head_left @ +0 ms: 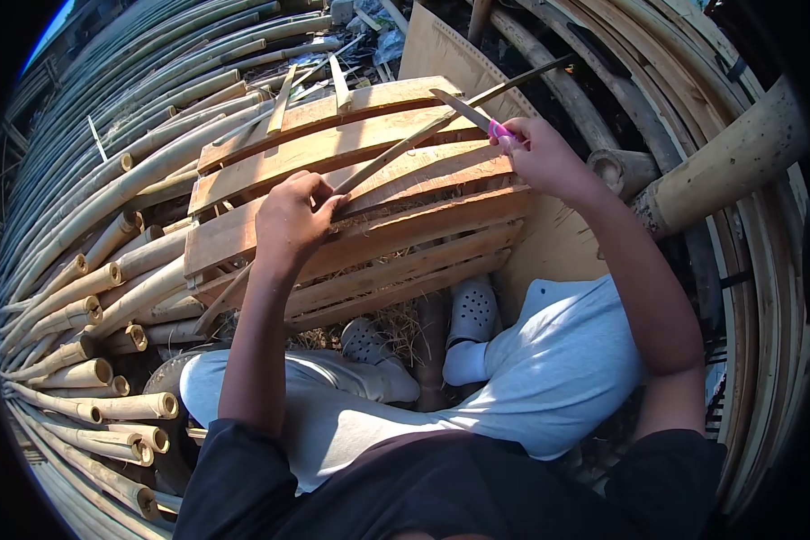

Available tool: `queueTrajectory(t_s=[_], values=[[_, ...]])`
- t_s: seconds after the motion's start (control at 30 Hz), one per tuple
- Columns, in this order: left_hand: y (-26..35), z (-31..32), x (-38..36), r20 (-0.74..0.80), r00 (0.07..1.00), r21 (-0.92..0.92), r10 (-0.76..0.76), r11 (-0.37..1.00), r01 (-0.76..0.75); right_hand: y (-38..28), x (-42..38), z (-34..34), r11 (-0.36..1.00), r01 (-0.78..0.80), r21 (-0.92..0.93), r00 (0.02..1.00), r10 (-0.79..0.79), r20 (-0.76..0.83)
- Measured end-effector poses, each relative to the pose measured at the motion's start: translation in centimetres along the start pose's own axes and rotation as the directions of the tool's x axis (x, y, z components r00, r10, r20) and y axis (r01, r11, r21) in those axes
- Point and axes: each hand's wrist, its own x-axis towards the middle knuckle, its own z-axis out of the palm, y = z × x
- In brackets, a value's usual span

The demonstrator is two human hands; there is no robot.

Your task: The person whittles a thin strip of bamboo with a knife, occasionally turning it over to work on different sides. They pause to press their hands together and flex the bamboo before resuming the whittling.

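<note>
My left hand (290, 218) pinches the near end of a thin bamboo strip (392, 155) between thumb and fingers. The strip slants up and away to the right, above a slatted wooden crate (351, 168). My right hand (546, 160) is closed around the pink handle of a knife (462, 109). Its blade points up and left and overlaps the strip in this view. Two short bamboo slivers (341, 84) lie on the far slats of the crate, beyond both hands.
Many bamboo poles (153, 180) are stacked on the left, cut ends toward me. A thick bamboo pole (729, 162) juts in from the right beside long split lengths (765, 297). A plywood sheet (531, 243) stands behind the crate's right end. My clog-clad feet (472, 310) are below.
</note>
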Motion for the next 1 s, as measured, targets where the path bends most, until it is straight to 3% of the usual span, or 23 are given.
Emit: queueTrajectory(t_s=[0.03,0.13,0.2,0.23,0.27,0.33,0.5,0.6,0.67,0.73,0.8,0.87,0.93,1.0], values=[[-0.6,0.2,-0.4,-0.060,0.998,0.042,0.034,0.999,-0.031,-0.4,0.2,0.1,0.999,-0.020,-0.035,1.000,0.021,0.017],[-2.0,-0.6,-1.2,-0.007,0.998,-0.010,0.058,0.998,-0.058,-2.1,0.5,1.3,0.996,-0.062,-0.063,0.998,0.062,-0.001],[-2.2,-0.8,-1.5,-0.070,0.983,-0.119,0.170,0.977,-0.177,-3.0,0.2,2.6,0.989,-0.115,0.096,0.979,0.129,-0.157],[-2.1,-0.7,-1.4,-0.084,0.969,-0.111,0.233,0.964,-0.241,-3.1,0.1,3.2,0.988,-0.079,0.132,0.980,0.101,-0.174],[-1.5,-0.8,-1.8,-0.028,0.986,-0.105,0.165,0.980,-0.167,-2.9,0.0,3.9,0.987,-0.085,0.136,0.978,0.109,-0.177],[-1.7,0.5,-1.9,-0.146,0.953,0.012,0.267,0.963,-0.268,-2.7,-0.3,5.1,0.994,0.103,-0.037,0.943,-0.109,-0.314],[-1.7,1.1,-1.9,-0.126,0.956,0.011,0.264,0.964,-0.265,-2.1,1.5,6.8,0.993,0.090,-0.081,0.927,-0.113,-0.358],[-1.8,1.1,-1.5,-0.102,0.956,0.009,0.274,0.962,-0.274,-3.1,1.3,8.0,0.998,0.039,-0.057,0.968,-0.052,-0.247],[-1.8,0.9,-1.5,-0.080,0.968,-0.076,0.238,0.967,-0.244,-4.7,-0.3,9.7,0.990,0.126,0.058,0.987,-0.119,-0.106],[-1.8,0.9,-1.4,-0.076,0.971,-0.101,0.226,0.967,-0.233,-4.2,0.4,9.5,0.987,0.162,-0.002,0.974,-0.160,-0.158],[-1.8,0.8,-1.5,-0.069,0.975,-0.124,0.213,0.968,-0.220,-2.8,2.1,8.1,0.964,-0.088,-0.252,0.965,0.019,-0.263],[-1.9,0.7,-1.6,-0.069,0.977,-0.137,0.202,0.968,-0.210,-3.3,1.4,8.5,0.978,-0.064,-0.198,0.970,0.014,-0.241],[-2.0,0.5,-1.5,-0.055,0.982,-0.183,0.182,0.965,-0.189,-4.4,-0.6,10.4,0.995,0.062,-0.072,0.988,-0.071,-0.135],[-1.8,0.5,-1.3,-0.038,0.984,-0.223,0.177,0.958,-0.181,-4.6,-0.4,9.6,0.999,0.018,-0.030,0.992,-0.021,-0.127]])
